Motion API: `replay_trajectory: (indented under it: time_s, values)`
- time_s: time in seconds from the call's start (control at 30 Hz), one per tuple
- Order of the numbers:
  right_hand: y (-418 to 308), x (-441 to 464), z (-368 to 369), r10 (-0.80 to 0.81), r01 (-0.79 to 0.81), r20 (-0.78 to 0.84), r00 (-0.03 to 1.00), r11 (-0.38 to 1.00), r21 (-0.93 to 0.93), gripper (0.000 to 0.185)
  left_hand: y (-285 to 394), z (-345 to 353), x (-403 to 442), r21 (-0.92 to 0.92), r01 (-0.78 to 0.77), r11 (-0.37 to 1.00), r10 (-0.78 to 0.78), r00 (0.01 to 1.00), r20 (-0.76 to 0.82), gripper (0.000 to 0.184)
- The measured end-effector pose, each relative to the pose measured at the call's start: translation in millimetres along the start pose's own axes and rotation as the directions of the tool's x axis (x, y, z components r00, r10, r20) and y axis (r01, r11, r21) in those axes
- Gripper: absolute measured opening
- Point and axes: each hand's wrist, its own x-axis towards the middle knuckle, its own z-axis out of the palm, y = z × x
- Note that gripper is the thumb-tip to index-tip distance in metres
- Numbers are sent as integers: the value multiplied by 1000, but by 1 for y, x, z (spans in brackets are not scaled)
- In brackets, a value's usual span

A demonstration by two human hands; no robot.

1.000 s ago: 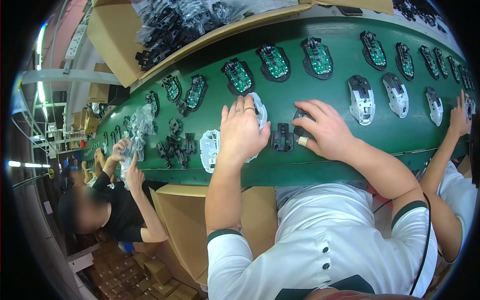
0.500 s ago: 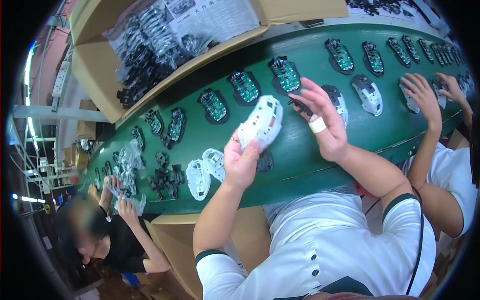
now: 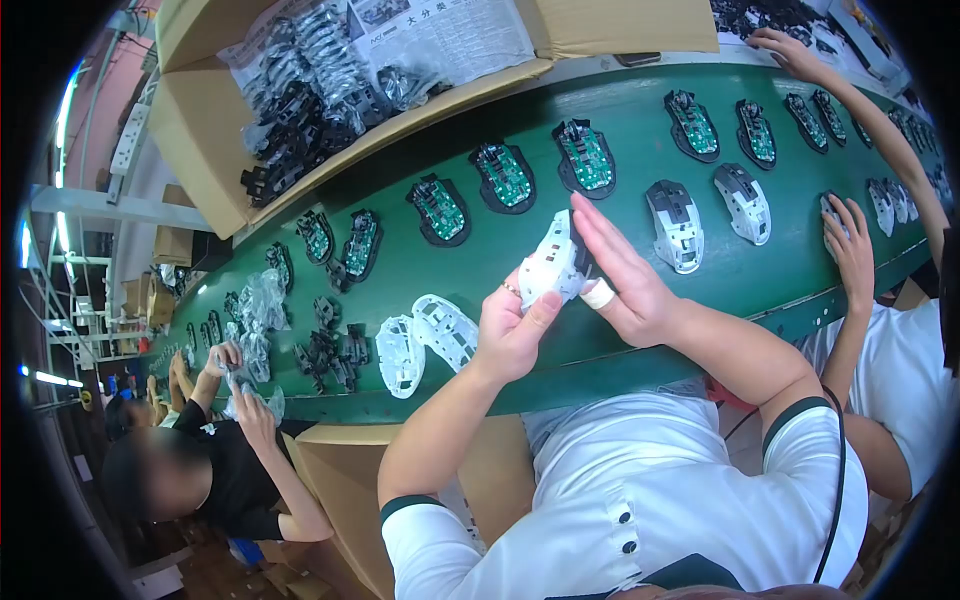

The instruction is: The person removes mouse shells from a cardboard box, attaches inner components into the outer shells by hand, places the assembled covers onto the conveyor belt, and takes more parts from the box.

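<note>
Between the person's two hands, above the surface point(image 3: 790, 270), a white plastic mouse shell point(image 3: 548, 265) is held on edge, its long axis running away from the body and leaning slightly right. The left hand point(image 3: 512, 335) is clamped on its lower end, thumb on the near side. The right hand point(image 3: 635, 290) is flat, fingers straight and together, a pale band round its thumb; its palm rests against the dark insert point(image 3: 577, 243) on the shell's right side. Both hands touch the work, the left having the firmer hold.

Just left of the left forearm, two hollow white shell frames point(image 3: 400, 357) lie side by side, smooth-rimmed and rounded, and beyond them is a jumble of angular matte black brackets point(image 3: 325, 345). Right of the right hand, two white mouse shells with black inserts point(image 3: 676, 225) sit on the smooth green surface.

Farther off runs a row of green circuit boards point(image 3: 505, 177) on contoured black bases. Past these, a brown cardboard carton point(image 3: 205, 150) holds black parts and crinkled clear plastic over newspaper. At far right, a co-worker's hand point(image 3: 850, 238) covers a pale shell.
</note>
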Motion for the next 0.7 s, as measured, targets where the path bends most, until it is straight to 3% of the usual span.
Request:
replay_trajectory:
  time_s: [0.1, 0.13, 0.23, 0.33, 0.43, 0.47, 0.53, 0.6, 0.7]
  values:
    - [10, 2, -8, 112, -119, 63, 992, 986, 117, 67, 9, -2, 1, -33, -5, 999, 7, 999, 42, 49]
    - [14, 2, -8, 200, -198, 17, 980, 947, 254, 71, 13, -2, 2, -43, -17, 999, 20, 998, 63, 49]
    - [14, 4, -13, 334, -469, 332, 882, 564, 679, 75, 21, -3, -5, 114, -8, 993, -1, 997, 74, 51]
    - [17, 3, -8, 348, -533, 405, 846, 539, 652, 69, 19, -5, -8, 297, -90, 951, 77, 995, 58, 55]
    - [14, 3, -2, 370, -606, 480, 796, 473, 640, 65, 26, -7, 4, 609, -351, 711, 310, 934, 177, 57]
    - [13, 3, 0, 381, -635, 508, 772, 446, 631, 64, 20, -8, 2, 396, -290, 871, 249, 956, 154, 56]
    - [18, 0, 7, 345, -582, 469, 813, 454, 675, 60, 19, -7, -1, 220, -212, 952, 171, 967, 191, 56]
    - [20, 2, 7, 357, -588, 471, 807, 411, 696, 56, 19, -8, 0, 74, -162, 984, 136, 953, 269, 57]
    - [13, 7, 2, 421, -654, 517, 746, 310, 690, 52, 24, 2, -6, -5, -141, 990, 139, 966, 219, 60]
